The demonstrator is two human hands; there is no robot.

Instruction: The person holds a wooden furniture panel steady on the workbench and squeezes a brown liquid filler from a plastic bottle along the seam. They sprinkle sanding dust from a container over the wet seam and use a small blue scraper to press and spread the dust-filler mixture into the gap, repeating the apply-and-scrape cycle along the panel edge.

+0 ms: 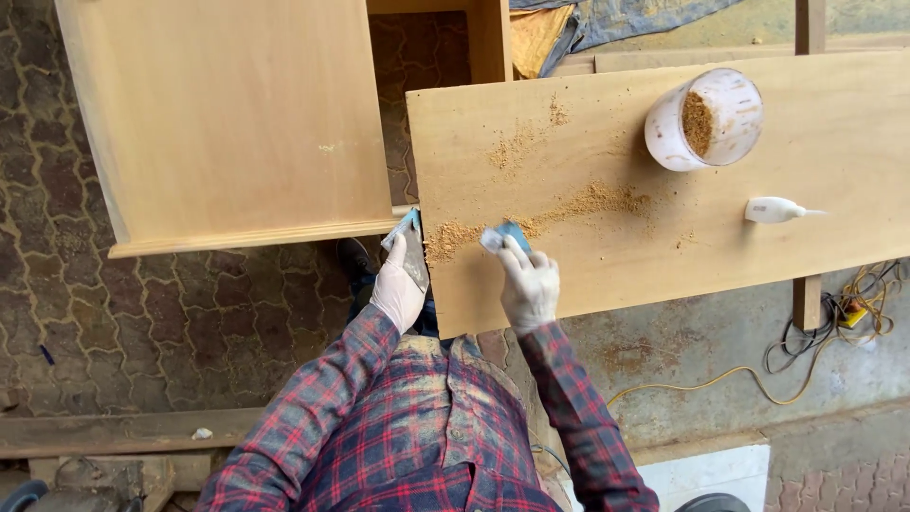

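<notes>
My left hand (399, 284), in a white glove, grips a thin flat scraper (402, 228) at the left edge of a plywood board (758, 180). My right hand (529, 282), also gloved, holds a small blue-and-white scraper (502, 235) pressed onto the board. A trail of brown sawdust (531, 220) runs across the board from its left edge between both scrapers. Further right on the board stand a translucent white tub (703, 119) with sawdust inside and a small white squeeze bottle (773, 210) lying on its side.
A light wooden cabinet panel (227, 123) lies to the left over a patterned paver floor (114, 313). Tangled cables (834, 322) lie at the right under the board. A wooden beam (123, 431) runs along the floor at lower left.
</notes>
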